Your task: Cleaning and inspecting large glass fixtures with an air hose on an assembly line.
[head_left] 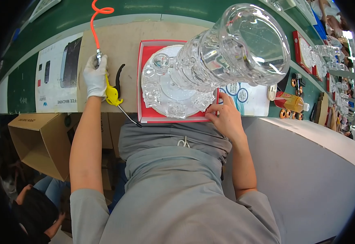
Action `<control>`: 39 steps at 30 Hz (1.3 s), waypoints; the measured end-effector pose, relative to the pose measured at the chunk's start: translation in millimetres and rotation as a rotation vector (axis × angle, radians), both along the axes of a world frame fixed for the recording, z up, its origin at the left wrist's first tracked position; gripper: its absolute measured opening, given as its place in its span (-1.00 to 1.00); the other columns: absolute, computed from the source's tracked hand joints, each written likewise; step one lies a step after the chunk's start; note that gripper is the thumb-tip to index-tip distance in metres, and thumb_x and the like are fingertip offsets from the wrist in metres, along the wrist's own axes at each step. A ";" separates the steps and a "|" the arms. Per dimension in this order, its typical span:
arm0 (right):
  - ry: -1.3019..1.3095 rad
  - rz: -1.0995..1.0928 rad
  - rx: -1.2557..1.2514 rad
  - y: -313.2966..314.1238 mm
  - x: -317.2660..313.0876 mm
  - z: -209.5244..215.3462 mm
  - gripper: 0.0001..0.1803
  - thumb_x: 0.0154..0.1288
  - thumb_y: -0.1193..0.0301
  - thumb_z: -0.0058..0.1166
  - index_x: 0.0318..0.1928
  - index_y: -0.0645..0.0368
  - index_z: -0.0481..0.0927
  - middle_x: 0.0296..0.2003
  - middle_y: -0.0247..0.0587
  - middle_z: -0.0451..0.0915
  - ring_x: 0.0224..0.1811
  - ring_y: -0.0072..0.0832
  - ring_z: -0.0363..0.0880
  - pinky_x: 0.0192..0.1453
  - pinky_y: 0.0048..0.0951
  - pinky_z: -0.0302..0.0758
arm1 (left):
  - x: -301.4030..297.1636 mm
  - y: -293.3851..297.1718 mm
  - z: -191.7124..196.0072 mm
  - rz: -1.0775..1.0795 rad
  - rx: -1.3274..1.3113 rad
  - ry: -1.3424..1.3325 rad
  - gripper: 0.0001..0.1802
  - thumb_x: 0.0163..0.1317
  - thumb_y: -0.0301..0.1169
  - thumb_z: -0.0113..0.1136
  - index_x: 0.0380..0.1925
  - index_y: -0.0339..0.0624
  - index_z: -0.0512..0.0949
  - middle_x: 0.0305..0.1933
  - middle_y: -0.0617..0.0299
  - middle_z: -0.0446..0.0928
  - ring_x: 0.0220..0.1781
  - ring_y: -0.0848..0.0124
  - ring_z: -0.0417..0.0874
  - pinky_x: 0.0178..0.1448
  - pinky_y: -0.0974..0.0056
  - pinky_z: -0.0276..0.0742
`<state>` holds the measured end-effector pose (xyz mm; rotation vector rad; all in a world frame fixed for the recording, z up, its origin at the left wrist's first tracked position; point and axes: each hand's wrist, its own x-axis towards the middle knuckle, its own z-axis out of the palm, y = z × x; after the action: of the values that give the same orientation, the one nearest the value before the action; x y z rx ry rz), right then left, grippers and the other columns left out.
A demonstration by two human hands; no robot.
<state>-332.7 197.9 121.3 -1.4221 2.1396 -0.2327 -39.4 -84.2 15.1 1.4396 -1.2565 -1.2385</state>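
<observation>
Glass stand (210, 61), one yellow air gun (112, 94)

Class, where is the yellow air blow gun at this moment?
In the head view, the yellow air blow gun is at the left, gripped by the white-gloved left hand, just left of the red tray on the cardboard-covered bench.

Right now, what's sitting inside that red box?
A clear glass stand with a round base fills the red box; its tall stem rises toward the camera. The box floor beneath is mostly covered.
</observation>
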 end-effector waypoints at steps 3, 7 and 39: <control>0.045 0.025 -0.038 -3.8 0.0 -1.3 -0.86 0.04 0.35 0.36 -0.36 0.07 0.75 0.21 -0.06 0.45 0.25 -0.12 0.41 0.15 -0.21 0.48 | 4.4 -4.0 -5.2 0.003 -0.027 0.011 -0.75 0.27 -0.33 0.30 -0.18 -0.24 0.53 -0.53 0.42 0.44 -0.65 0.67 0.33 -0.60 0.48 0.24; 0.113 0.051 -0.113 0.9 0.8 -5.1 -0.86 0.04 0.37 0.36 -0.37 0.11 0.74 0.17 -0.07 0.51 0.09 -0.16 0.55 0.05 -0.25 0.53 | 3.0 0.2 -1.3 -0.007 -0.016 -0.004 -0.75 0.27 -0.33 0.30 -0.18 -0.25 0.54 -0.53 0.43 0.45 -0.64 0.67 0.34 -0.59 0.48 0.25; -0.015 -0.456 -0.278 76.1 -34.7 -27.9 -0.79 0.31 0.58 0.09 -0.05 0.24 0.57 -0.29 -0.14 0.65 -0.28 -0.41 0.65 -0.23 -0.45 0.54 | 7.5 -5.7 -14.0 -0.024 -0.166 0.017 -0.75 0.26 -0.36 0.30 -0.14 -0.24 0.54 -0.53 0.40 0.46 -0.66 0.66 0.34 -0.61 0.47 0.23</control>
<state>-367.4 274.0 93.5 -1.0414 2.4686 -0.7328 -31.9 -89.9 1.1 1.2961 -1.3360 -1.1316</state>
